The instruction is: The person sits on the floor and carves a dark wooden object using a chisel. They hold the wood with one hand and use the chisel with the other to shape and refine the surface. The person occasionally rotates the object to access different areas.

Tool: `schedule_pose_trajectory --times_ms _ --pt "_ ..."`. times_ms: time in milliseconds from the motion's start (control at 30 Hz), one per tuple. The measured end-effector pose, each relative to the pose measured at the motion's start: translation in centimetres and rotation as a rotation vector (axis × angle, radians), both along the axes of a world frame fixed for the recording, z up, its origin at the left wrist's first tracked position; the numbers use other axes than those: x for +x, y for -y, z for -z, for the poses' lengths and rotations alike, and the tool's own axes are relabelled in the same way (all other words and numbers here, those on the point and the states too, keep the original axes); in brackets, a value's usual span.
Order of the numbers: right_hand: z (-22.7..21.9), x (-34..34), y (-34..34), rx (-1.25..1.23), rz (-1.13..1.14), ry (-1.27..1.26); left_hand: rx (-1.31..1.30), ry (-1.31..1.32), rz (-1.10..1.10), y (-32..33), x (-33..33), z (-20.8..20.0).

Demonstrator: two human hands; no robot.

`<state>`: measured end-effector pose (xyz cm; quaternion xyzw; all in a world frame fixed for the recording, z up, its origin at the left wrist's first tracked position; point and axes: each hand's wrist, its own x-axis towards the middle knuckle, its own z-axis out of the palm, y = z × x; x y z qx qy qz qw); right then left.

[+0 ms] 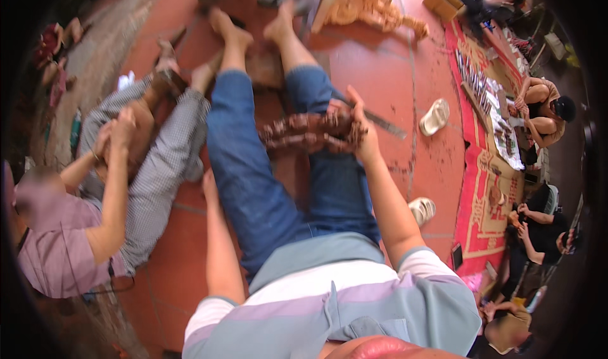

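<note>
A dark brown carved wooden piece (304, 131) lies across my lap between my knees, its knobbly relief slightly blurred. My right hand (361, 121) is closed around its right end. A flat grey metal strip (385, 126), perhaps a file or blade, passes by the same hand and points down to the right. Whether my fingers also hold it, I cannot tell. My left hand (209, 180) is low beside my left thigh, away from the carving. Its fingers are mostly hidden by the jeans.
At my left sits a person in checked trousers (166, 169), hands on a brown wooden object (140, 130). Ahead stands a light carved wooden piece (364, 7). Pale sandals (434, 117) lie on the red tiles (380, 61). Further right, people work around a red-bordered mat (472, 232) with rows of tools (475, 83).
</note>
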<state>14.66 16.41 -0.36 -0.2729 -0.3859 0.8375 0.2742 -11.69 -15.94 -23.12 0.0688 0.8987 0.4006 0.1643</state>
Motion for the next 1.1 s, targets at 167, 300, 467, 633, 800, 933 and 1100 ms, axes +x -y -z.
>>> schedule_pose_trajectory --times_ms 167,300,467,633,800,933,1100 --pt "-0.3 0.2 0.9 0.209 0.145 -0.03 -0.008 -0.029 -0.019 0.8 -0.1 -1.2" --pt "-1.6 3.5 0.1 0.319 0.219 0.015 -0.016 -0.042 -0.012 0.9 0.2 -0.8" --pt "-1.8 7.2 -0.7 0.35 0.334 0.104 0.001 -0.101 -0.022 1.8 0.4 1.2" --pt "0.1 8.9 0.6 0.365 0.423 0.112 0.028 -0.144 0.016 1.9 0.1 3.9" --pt "0.0 6.8 1.3 0.581 0.46 0.169 -0.085 -0.058 0.045 -0.2 0.2 1.7" --pt "-1.4 5.2 0.6 0.535 0.508 -0.046 -0.202 -0.038 0.064 -0.2 0.4 -0.4" --pt "-3.0 4.4 1.0 0.452 0.45 -0.169 -0.217 -0.184 0.025 -0.8 0.6 -3.9"
